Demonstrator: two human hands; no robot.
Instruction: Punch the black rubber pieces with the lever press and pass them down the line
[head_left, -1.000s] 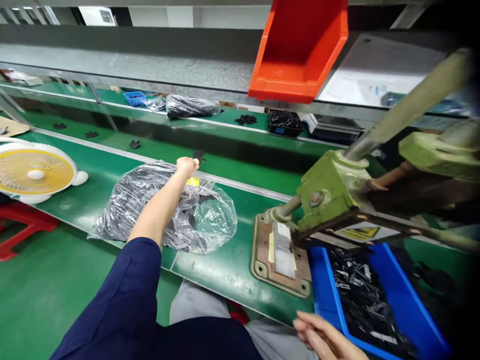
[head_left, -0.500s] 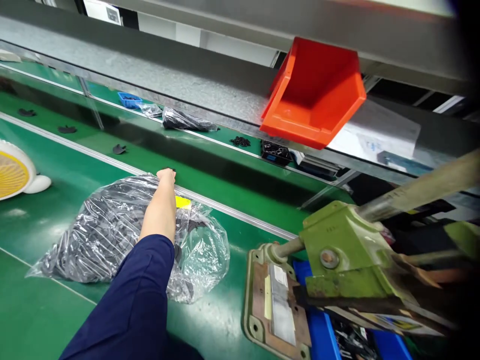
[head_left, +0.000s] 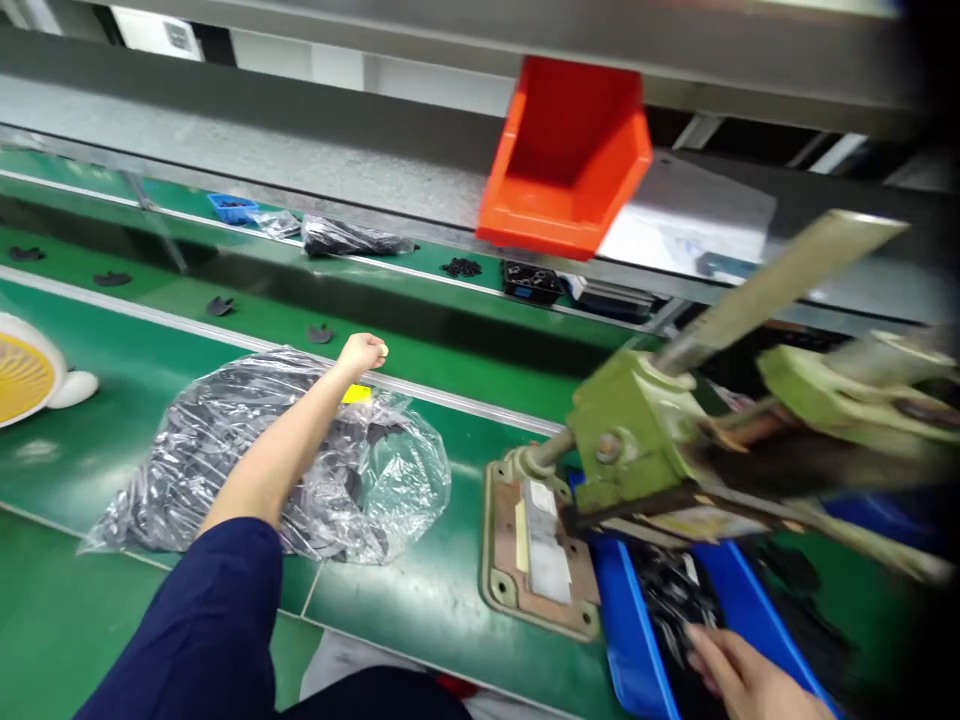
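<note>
Left grip (head_left: 362,353) was curled above green belt (head_left: 450,372), contents unclear | right grip (head_left: 739,665) blurred, hold unclear, at black parts (head_left: 667,590) in blue bin (head_left: 626,620) | light fingertip pinch seemed best for jumbled parts

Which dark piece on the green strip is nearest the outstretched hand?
The rightmost dark piece of the four, close to but apart from the left hand; the other three pieces lie farther left.
</note>
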